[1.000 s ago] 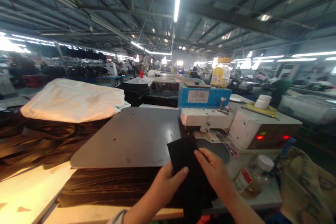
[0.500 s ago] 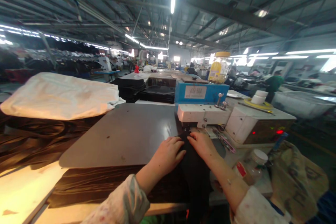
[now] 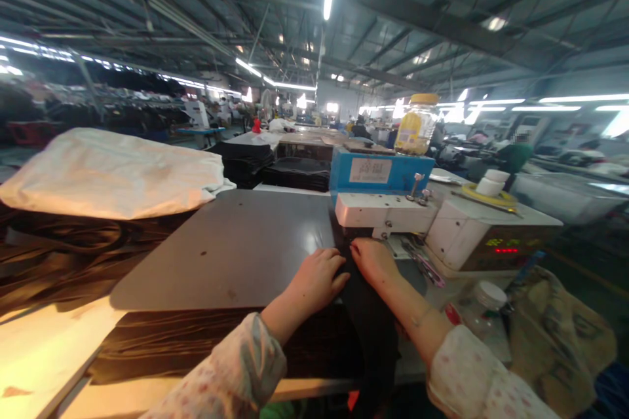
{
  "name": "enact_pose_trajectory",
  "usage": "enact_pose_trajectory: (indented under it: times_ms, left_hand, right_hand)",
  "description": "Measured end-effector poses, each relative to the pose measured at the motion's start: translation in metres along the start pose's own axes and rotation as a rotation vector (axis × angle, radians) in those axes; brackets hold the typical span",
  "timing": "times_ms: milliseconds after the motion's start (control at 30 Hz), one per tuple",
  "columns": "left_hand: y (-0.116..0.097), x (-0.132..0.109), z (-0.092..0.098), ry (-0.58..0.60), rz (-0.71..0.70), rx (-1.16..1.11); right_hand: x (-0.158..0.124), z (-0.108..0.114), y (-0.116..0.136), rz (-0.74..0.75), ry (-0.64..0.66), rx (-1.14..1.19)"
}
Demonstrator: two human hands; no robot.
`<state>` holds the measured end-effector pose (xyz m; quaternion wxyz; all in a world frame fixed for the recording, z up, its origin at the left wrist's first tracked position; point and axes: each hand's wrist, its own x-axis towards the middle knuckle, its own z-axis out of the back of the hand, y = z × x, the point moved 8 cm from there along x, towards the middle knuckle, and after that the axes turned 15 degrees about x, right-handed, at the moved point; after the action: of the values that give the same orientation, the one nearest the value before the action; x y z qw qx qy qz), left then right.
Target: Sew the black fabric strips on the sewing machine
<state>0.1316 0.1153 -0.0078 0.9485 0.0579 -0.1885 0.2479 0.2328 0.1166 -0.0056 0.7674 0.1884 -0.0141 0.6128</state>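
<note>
A dark piece of cloth (image 3: 371, 324) runs from under the head of the white sewing machine (image 3: 383, 211) down over the table's front edge. My left hand (image 3: 317, 280) is at the left edge of the cloth, its fingers curled and pressed onto it. Opposite, close below the machine head, my right hand (image 3: 374, 263) pinches the cloth's right side; its fingertips are partly hidden. The needle area cannot be made out. A smooth grey metal plate (image 3: 246, 249) extends left of the machine, above a stack of dark cloth pieces (image 3: 216, 347).
Pink-handled snips (image 3: 430, 270) lie right of the machine. Beyond are a control box (image 3: 501, 236), a clear jar (image 3: 484, 308) and a brown cloth bag (image 3: 555, 340). A yellow-lidded jar (image 3: 417, 124) tops the blue box (image 3: 381, 173). White cloth (image 3: 113, 173) covers dark fabric at left.
My right hand has turned slightly, its fingers curling in more beside the cloth. The left hand stays nearly in place. The control box display has changed, and the view has shifted slightly.
</note>
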Motion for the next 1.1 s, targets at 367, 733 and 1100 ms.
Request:
enact_pose_trajectory:
  times_ms: [367,733,1100]
  left_hand:
    - [0.006,0.008,-0.004,0.011,-0.018,-0.003]
    - [0.009,0.009,-0.005,-0.005,-0.024,-0.004]
    - [0.013,0.012,-0.008,-0.017,-0.009,-0.001]
  right_hand:
    - [0.012,-0.002,0.004,0.054,0.068,-0.029]
    - [0.015,-0.001,0.009,0.075,0.100,-0.097]
    - [0.016,-0.003,0.003,0.054,0.060,-0.037]
